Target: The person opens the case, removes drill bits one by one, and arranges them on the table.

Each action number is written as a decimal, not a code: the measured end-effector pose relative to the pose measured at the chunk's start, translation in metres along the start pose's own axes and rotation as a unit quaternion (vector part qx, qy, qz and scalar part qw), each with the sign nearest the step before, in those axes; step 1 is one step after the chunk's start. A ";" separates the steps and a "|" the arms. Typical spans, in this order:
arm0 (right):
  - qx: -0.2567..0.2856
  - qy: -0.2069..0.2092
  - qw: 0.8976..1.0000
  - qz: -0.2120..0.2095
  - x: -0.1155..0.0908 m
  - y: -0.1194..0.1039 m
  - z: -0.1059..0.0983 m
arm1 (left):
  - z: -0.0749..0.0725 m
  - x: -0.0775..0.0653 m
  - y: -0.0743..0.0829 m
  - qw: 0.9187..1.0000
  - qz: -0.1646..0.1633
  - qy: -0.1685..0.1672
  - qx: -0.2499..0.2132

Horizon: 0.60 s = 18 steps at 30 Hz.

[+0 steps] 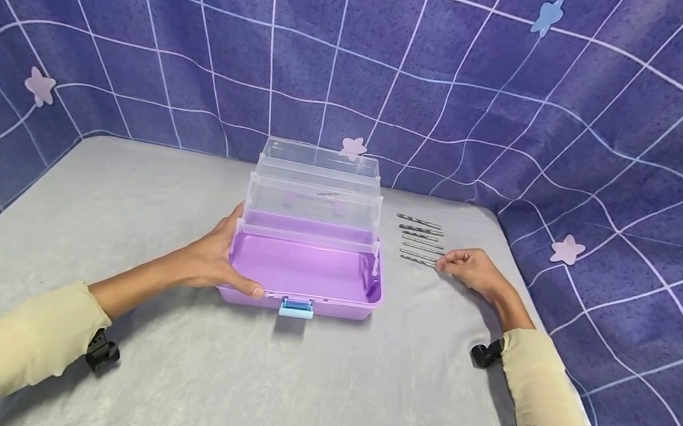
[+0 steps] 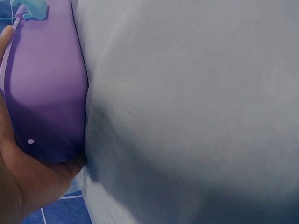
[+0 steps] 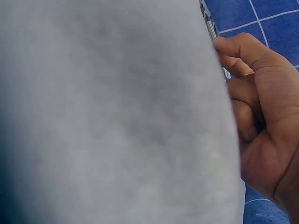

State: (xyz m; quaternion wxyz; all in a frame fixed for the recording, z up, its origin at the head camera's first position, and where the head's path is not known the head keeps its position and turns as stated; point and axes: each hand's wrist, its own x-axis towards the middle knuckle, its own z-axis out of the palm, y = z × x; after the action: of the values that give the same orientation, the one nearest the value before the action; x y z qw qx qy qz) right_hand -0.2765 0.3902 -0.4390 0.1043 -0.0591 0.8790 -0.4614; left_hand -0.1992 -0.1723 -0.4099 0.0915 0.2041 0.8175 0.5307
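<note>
A purple toolbox [image 1: 302, 303] with clear fold-out trays [image 1: 314, 203] stands opened on the grey cloth. My left hand [image 1: 214, 255] grips its front left corner, the thumb along the front rim; the left wrist view shows that hand [image 2: 32, 179] around the box's end [image 2: 46, 88]. Right of the box, several metal drill bits [image 1: 421, 230] lie in a rough column. With thumb and fingertips, my right hand [image 1: 468, 270] pinches the right end of the nearest drill bit [image 1: 417, 261]. In the right wrist view, the cloth's bulge hides most of the bits beside my right hand [image 3: 266, 102].
One drill bit [image 1: 327, 194] shows through the clear trays. A light blue latch [image 1: 296, 308] sits on the box's front. The grey cloth-covered table [image 1: 311, 395] ends at a blue checked curtain [image 1: 307, 52] behind and at the right.
</note>
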 end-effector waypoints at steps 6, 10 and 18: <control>0.028 0.001 0.999 0.015 0.001 -0.001 -0.002 | 0.000 -0.002 0.000 1.000 -0.010 0.000 0.006; 0.055 -0.009 0.998 0.024 0.002 -0.002 -0.005 | 0.000 -0.001 -0.002 1.000 0.006 0.001 0.002; 0.028 -0.043 0.998 0.021 0.007 -0.016 -0.013 | 0.000 0.002 -0.003 1.000 0.007 -0.002 -0.005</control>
State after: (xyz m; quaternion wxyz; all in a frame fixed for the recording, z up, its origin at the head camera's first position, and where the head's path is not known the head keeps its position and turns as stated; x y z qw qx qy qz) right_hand -0.2858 0.3897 -0.4192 0.1534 -0.0578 0.8617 -0.4802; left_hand -0.2014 -0.1729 -0.4123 0.0906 0.2108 0.8134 0.5346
